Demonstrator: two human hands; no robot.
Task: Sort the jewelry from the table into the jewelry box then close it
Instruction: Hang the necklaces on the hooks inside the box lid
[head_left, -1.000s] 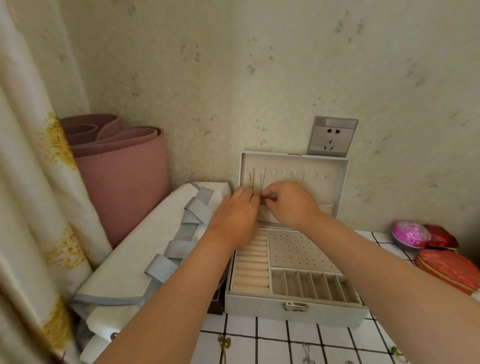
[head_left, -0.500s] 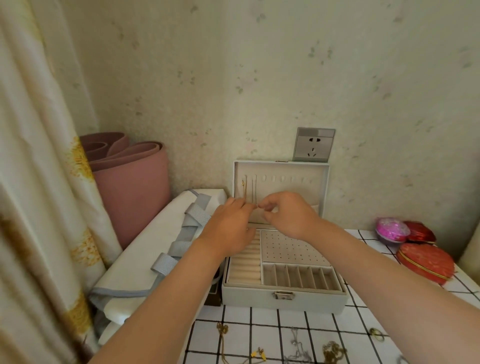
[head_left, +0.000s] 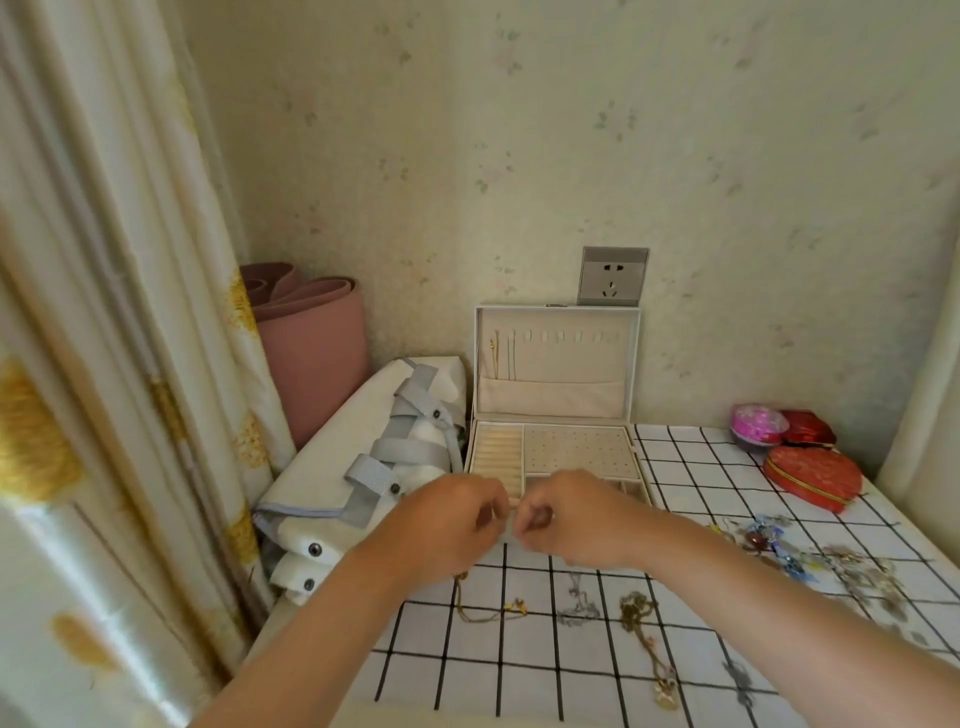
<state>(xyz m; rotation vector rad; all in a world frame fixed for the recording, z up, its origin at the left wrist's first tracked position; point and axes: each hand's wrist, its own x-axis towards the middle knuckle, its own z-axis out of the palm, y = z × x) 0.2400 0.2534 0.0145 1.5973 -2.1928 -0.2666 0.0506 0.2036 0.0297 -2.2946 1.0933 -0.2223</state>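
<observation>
The pale grey jewelry box stands open against the wall, its lid upright. Thin gold chains hang from hooks at the lid's left. My left hand and my right hand hover close together over the box's front edge, fingers curled, knuckles nearly touching. I see nothing held in either. On the checked tablecloth before them lie a gold chain, a silver chain and a bronze necklace. A heap of mixed jewelry lies to the right.
A red heart-shaped box, a pink round case and a smaller red case sit at the back right. A white folded bag with grey straps lies left of the box, a pink rolled mat behind it. A curtain hangs left.
Both hands have drawn back from the lid's hooks to the box's front edge. The view has tilted down, and more of the table's jewelry shows.
</observation>
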